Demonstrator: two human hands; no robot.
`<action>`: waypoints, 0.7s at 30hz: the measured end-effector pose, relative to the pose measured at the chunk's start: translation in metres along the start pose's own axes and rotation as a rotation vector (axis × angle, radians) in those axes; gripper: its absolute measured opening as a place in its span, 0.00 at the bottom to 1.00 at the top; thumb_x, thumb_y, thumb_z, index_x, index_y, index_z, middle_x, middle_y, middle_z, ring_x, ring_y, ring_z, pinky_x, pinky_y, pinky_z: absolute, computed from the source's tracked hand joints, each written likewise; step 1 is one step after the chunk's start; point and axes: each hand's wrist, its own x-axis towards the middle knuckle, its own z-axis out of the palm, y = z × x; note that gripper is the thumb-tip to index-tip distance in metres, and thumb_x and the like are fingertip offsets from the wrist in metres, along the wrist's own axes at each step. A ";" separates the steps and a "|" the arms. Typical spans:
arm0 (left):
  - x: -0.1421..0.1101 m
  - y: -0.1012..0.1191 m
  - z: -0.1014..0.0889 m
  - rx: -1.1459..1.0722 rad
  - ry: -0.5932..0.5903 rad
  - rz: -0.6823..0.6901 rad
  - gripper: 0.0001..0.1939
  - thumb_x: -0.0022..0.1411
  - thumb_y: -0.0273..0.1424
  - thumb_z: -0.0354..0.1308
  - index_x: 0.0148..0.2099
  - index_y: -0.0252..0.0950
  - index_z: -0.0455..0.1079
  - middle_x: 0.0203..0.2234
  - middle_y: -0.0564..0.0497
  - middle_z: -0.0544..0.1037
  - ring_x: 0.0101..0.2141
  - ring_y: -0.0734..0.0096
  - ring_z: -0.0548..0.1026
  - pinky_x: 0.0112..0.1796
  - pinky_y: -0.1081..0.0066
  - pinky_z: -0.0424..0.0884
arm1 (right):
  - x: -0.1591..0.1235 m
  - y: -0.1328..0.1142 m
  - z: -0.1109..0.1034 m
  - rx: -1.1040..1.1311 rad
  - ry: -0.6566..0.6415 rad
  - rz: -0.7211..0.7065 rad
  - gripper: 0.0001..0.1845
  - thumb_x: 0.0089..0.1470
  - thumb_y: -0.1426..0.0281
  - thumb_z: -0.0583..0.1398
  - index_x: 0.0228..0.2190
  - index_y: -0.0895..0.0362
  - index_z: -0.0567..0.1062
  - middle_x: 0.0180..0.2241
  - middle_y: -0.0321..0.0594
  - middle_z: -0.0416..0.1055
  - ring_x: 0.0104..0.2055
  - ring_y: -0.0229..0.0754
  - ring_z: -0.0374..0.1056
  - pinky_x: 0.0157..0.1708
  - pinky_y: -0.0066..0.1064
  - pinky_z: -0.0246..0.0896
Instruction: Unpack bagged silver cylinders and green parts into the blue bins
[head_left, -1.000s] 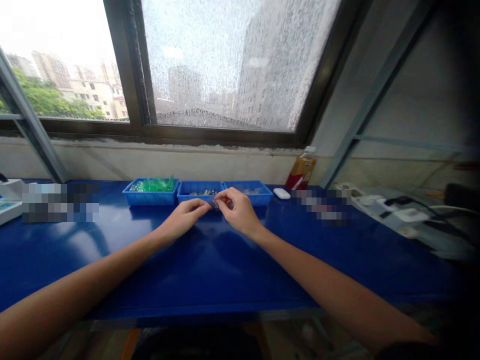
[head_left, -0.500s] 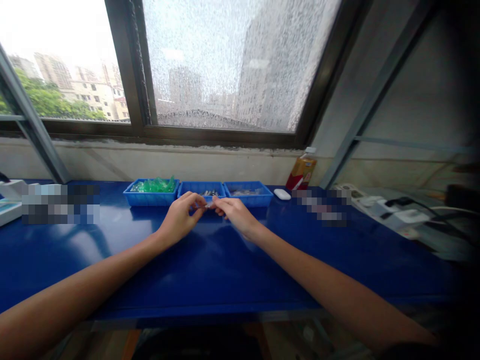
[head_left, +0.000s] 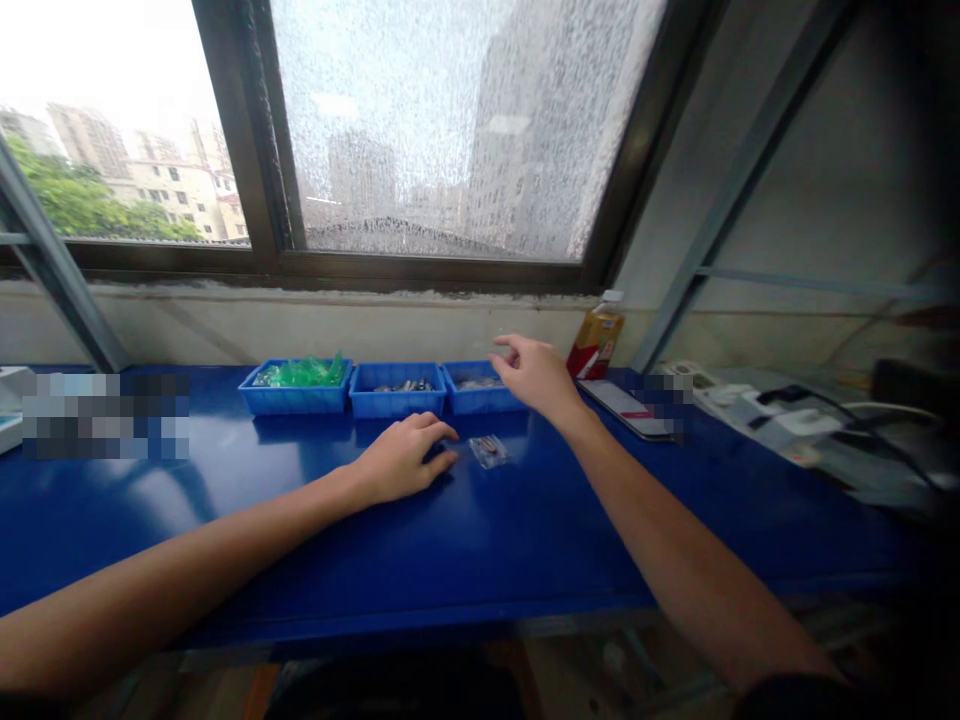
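A small clear plastic bag with small parts inside lies flat on the blue table. Just left of it, my left hand rests low over the tabletop, thumb and fingers apart, holding nothing. My right hand is raised over the front right side of the right blue tray, thumb and index finger parted, with no object visible in it. Small metal-looking pieces lie in the middle blue tray. Green plastic and clear pieces fill the left blue tray.
Behind the right hand stands a bottle with a yellow and red label. A phone-like flat object lies in front of it. Power strips and cables run along the right side. A window rises behind the table.
Both hands held the small bag together before; now it lies on the table. My left hand has moved right and nearer, my right hand up and right over the right tray.
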 end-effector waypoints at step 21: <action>-0.008 -0.016 -0.022 -0.710 0.317 -0.207 0.06 0.54 0.31 0.56 0.32 0.33 0.70 0.29 0.50 0.75 0.32 0.70 0.72 0.36 0.69 0.67 | -0.042 -0.057 0.036 1.052 -0.814 0.467 0.18 0.53 0.55 0.52 0.29 0.58 0.68 0.19 0.35 0.66 0.18 0.32 0.60 0.16 0.24 0.51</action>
